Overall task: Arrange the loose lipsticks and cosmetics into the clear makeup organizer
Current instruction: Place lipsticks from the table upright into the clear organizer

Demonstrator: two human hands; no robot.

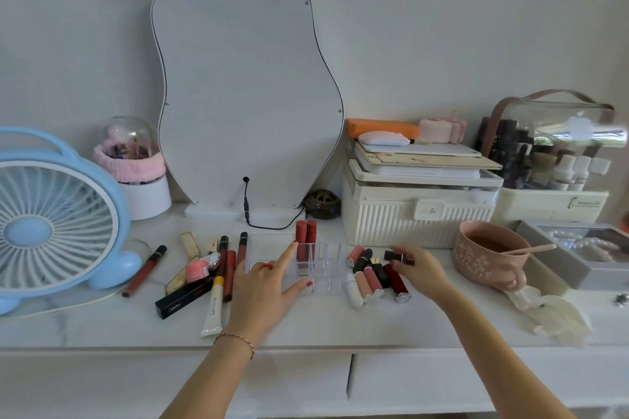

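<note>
— Where did the next lipstick lie, relative to the hands?

— Under the right hand [417,267]. Its fingers were curled round a dark lipstick [399,256] at the far end of the loose cluster of lipsticks [376,274], just right of the clear organizer [321,265]. That tube lay flat, long axis running left to right – so it would need turning upright before going in, I'd judge.

— And the other hand?

— The left hand [263,287] was spread flat against the organizer's near-left side, fingers open, index reaching toward the far compartments, thumb along the front edge. It gripped nothing; it seemed to be steadying the box.

— What was already in the organizer?

— Two red tubes [305,240] stood upright in the far-left compartments. The remaining cells looked empty, though clear plastic made that hard to be sure of.

— What remained loose?

— The cluster on the right, lying with long axes near-to-far, and a larger scatter of glosses and tubes [211,269] on the surface to the left. The right hand was plainly nearer the first pile, the left nearer the second.
</note>
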